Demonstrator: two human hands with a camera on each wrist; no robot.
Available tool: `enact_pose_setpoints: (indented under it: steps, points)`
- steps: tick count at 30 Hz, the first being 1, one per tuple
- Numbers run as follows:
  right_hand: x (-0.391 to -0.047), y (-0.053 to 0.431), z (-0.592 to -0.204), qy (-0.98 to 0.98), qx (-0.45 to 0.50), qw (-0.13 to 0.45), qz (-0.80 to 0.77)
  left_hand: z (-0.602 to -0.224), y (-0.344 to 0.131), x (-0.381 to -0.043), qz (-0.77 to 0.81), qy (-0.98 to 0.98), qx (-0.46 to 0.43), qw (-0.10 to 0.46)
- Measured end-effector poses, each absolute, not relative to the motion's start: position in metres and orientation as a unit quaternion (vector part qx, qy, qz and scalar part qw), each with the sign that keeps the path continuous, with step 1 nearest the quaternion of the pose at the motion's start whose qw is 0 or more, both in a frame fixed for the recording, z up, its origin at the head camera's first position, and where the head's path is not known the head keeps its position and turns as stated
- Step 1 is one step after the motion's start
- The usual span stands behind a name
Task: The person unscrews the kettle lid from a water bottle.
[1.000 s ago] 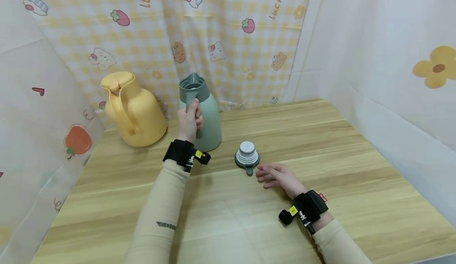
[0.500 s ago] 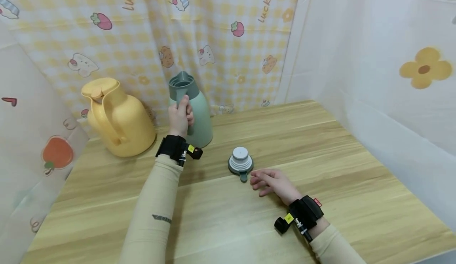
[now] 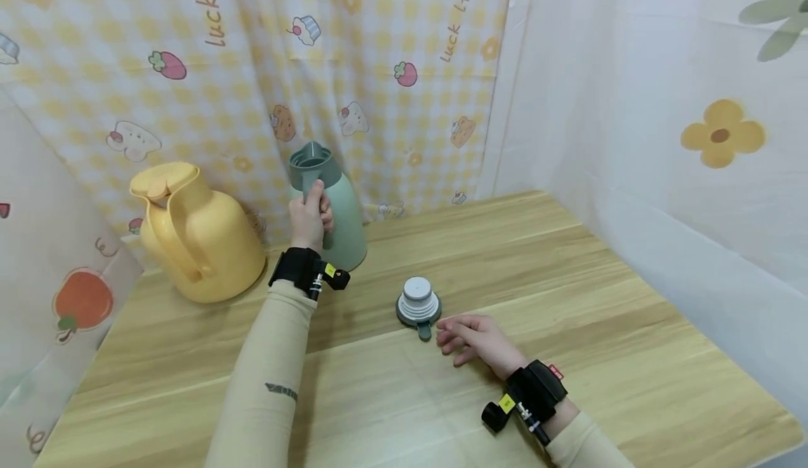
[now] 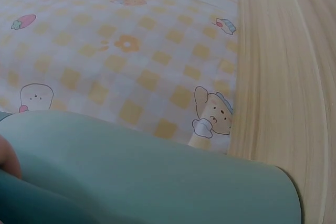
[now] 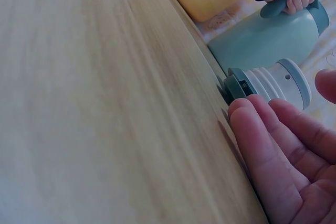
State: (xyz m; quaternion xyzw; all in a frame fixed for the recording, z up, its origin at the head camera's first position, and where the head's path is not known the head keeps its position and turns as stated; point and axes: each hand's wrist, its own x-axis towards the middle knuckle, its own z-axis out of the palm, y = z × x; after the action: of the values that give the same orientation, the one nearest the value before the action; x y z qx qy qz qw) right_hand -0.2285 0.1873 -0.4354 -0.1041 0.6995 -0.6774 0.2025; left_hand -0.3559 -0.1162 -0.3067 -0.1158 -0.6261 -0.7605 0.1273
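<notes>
Holding the green jug [image 3: 347,224] by its handle [image 3: 310,182] on the table [image 3: 606,356], your left hand [image 3: 309,221] is risking tipping it if pulling unevenly; your right hand [image 3: 477,342], relaxed and empty just beside the stopper [image 3: 418,304], is risking nudging it away.

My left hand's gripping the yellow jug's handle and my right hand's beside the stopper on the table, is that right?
Not quite: your left hand grips the handle of the green jug, as the head view shows; the yellow jug stands to its left. Your right hand is indeed beside the stopper on the table.
</notes>
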Motion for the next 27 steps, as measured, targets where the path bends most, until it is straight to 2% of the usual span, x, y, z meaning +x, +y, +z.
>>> enact_pose_setpoints:
  steps: [8, 16, 21, 27]
  points:
    - [-0.23, 0.174, -0.449, 0.691, -0.127, 0.216, -0.678, -0.308, -0.13, -0.343, -0.742, -0.659, -0.051, 0.111]
    - [-0.236, 0.179, -0.451, 0.689, -0.14, 0.212, -0.678, -0.324, -0.131, -0.337, -0.654, -0.739, 0.011, 0.162]
    - [-0.234, 0.186, -0.447, 0.688, -0.132, 0.216, -0.681, -0.338, -0.127, -0.317, -0.667, -0.734, 0.023, 0.128]
    - [-0.231, 0.194, -0.436, 0.694, -0.138, 0.208, -0.675, -0.352, -0.131, -0.285, -0.753, -0.654, 0.018, 0.069]
